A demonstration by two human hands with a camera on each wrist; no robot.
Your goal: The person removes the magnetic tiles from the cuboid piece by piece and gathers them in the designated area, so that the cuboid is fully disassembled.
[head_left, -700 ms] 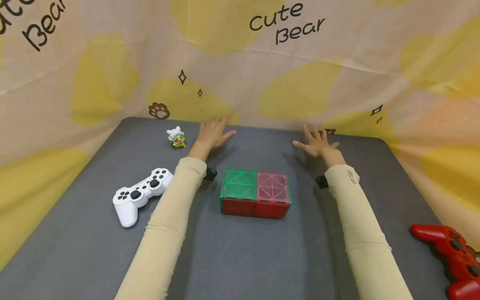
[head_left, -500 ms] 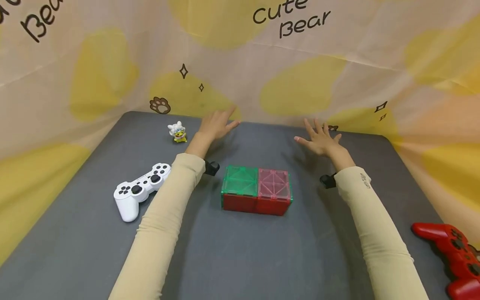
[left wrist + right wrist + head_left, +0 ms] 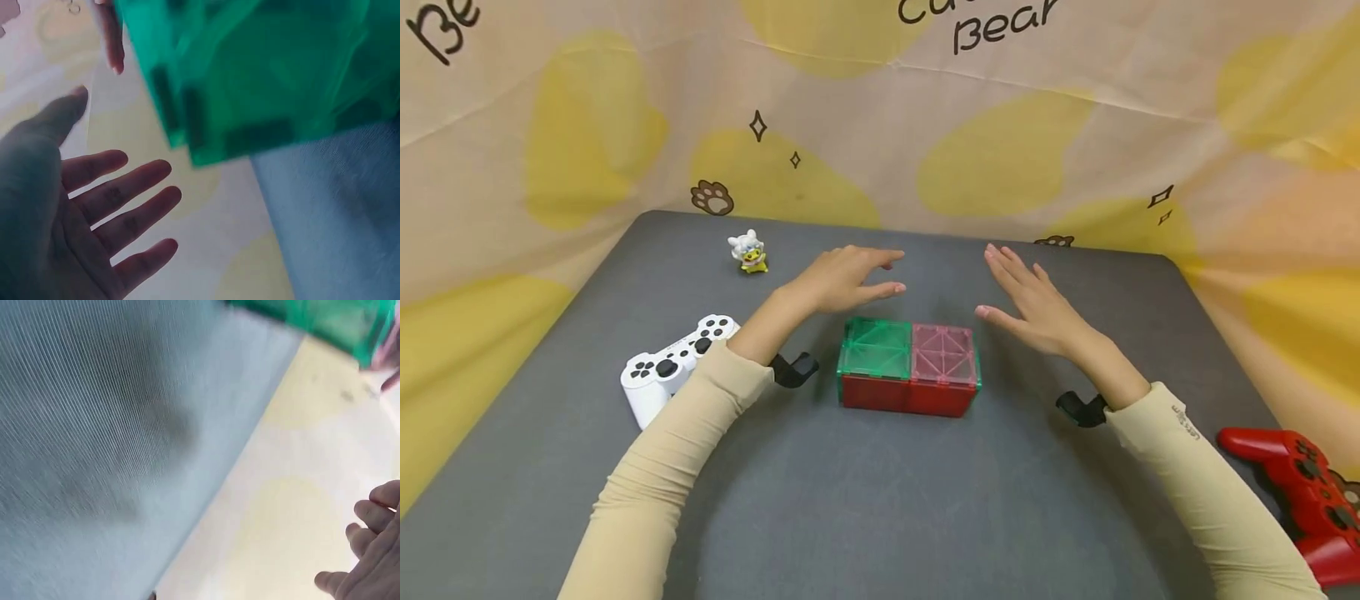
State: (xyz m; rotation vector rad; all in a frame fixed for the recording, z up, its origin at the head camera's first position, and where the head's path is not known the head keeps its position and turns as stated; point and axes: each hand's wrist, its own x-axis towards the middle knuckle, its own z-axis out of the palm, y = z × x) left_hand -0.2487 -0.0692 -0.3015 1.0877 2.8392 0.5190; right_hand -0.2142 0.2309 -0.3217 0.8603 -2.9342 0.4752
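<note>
A box of translucent tiles [image 3: 907, 396] stands mid-table, its top one green and one pink square, its front side red. Past the box's far left corner my left hand [image 3: 842, 279] is raised, fingers extended toward the right and thumb apart. On the other side my right hand [image 3: 1037, 312] is angled inward with straight fingers, thumb pointing at the box. Neither hand holds anything. In the left wrist view the green side of the box [image 3: 262, 75] looms close beside the spread fingers [image 3: 134, 219]. A green end of it [image 3: 325, 325] enters the right wrist view at the top.
A white game controller [image 3: 673, 362] lies left of the box, partly covered by the left forearm. Behind it stands a small white-and-yellow figurine [image 3: 748, 252]. At the right edge rests a red game controller [image 3: 1311, 492]. A patterned cloth [image 3: 835, 100] hangs behind the grey table [image 3: 880, 500].
Both hands have drawn back from the table's far edge toward the box and turned inward, the elbows spreading outward. The box has stayed in place while the head view tilted slightly down.
</note>
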